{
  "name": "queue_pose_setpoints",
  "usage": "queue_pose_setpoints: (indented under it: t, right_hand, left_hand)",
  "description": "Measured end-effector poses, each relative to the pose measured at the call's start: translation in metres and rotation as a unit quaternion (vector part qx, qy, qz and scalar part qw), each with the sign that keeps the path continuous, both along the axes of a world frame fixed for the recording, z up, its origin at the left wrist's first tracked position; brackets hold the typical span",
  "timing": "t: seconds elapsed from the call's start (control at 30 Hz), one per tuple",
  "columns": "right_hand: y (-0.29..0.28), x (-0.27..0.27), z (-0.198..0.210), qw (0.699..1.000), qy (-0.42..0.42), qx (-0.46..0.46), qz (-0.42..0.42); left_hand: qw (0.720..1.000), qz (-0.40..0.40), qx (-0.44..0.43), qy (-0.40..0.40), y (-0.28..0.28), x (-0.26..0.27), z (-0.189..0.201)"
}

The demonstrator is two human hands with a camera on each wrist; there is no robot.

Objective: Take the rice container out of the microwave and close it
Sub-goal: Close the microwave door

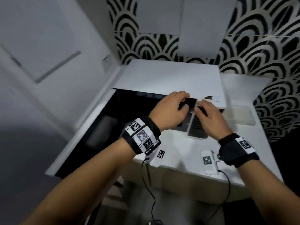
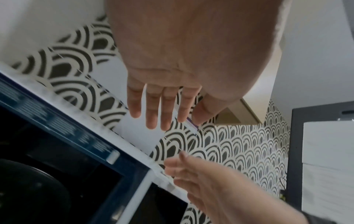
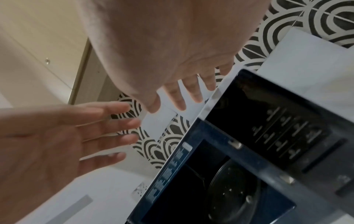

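Note:
The white microwave (image 1: 167, 78) stands with its door (image 1: 90, 127) swung open to the left. Its dark cavity shows only the glass turntable (image 3: 233, 189); I see no container inside. A blurred translucent rectangular container (image 1: 240, 114) lies on the counter just right of the microwave; its contents cannot be made out. My left hand (image 1: 183, 101) hovers at the top front edge of the opening, fingers (image 2: 162, 112) straight and empty. Beside it, my right hand (image 1: 201, 106) is in front of the dark control panel (image 3: 283, 128), its fingers (image 3: 187, 94) spread and holding nothing.
Two white tagged blocks (image 1: 160, 154) (image 1: 207, 159) lie on the white counter (image 1: 178, 143) near its front edge, and black cables hang below. A black-and-white patterned tile wall (image 1: 259, 46) is behind. A tall white cabinet (image 1: 40, 46) stands beside the open door.

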State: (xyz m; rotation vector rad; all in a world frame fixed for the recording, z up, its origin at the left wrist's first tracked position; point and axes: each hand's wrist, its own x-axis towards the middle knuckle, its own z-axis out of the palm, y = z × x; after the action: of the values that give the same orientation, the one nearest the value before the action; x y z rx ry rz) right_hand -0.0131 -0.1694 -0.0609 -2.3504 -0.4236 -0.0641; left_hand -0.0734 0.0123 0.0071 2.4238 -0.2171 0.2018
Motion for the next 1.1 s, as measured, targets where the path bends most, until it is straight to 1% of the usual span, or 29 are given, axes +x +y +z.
queue_pose_setpoints:
  t: [0.07,0.13,0.2,0.27,0.37,0.43,0.5,0.6,0.67,0.73,0.83,0.97,1.1]
  right_hand:
    - [0.020,-0.004,-0.002,0.999,-0.006,-0.039,-0.001]
    - [0.032,0.001,-0.002,0.996,-0.008,-0.087,-0.023]
    - [0.032,0.015,-0.001,0.989,0.006,-0.135,-0.056]
    - [0.025,0.030,-0.003,0.978,0.011,-0.192,-0.080]
    - [0.020,0.041,-0.009,0.960,-0.001,-0.269,-0.084]
    - [0.021,0.041,-0.012,0.955,-0.024,-0.285,-0.083]
    - [0.023,0.039,-0.015,0.952,-0.037,-0.291,-0.084]
    - [0.023,0.037,-0.017,0.952,-0.032,-0.289,-0.090]
    - [0.022,0.037,-0.017,0.956,-0.029,-0.278,-0.090]
    - [0.019,0.040,-0.019,0.959,-0.030,-0.269,-0.089]
    - [0.015,0.051,-0.025,0.961,-0.032,-0.257,-0.099]
    - [0.011,0.068,-0.035,0.956,-0.030,-0.268,-0.114]
    - [0.012,0.051,-0.024,0.944,-0.021,-0.301,-0.136]
  left_hand:
    - [1.000,0.015,0.002,0.002,0.032,-0.024,0.006]
    - [0.999,0.035,0.003,0.006,0.063,-0.049,0.011]
    - [0.998,0.058,-0.005,0.013,0.093,-0.075,0.016]
    - [0.996,0.085,-0.032,0.025,0.123,-0.097,0.017]
    - [0.983,0.156,-0.089,0.027,0.167,-0.128,0.011]
    - [0.970,0.219,-0.096,0.044,0.193,-0.147,0.004]
    - [0.957,0.274,-0.066,0.075,0.215,-0.166,-0.006]
    - [0.927,0.326,0.032,0.183,0.234,-0.187,-0.027]
    - [0.908,0.329,0.057,0.252,0.237,-0.197,-0.039]
    - [0.901,0.331,0.058,0.275,0.236,-0.203,-0.044]
    - [0.901,0.316,0.087,0.284,0.228,-0.208,-0.045]
    - [0.906,0.248,0.099,0.328,0.208,-0.211,-0.048]
    - [0.914,0.177,0.099,0.351,0.174,-0.201,-0.048]
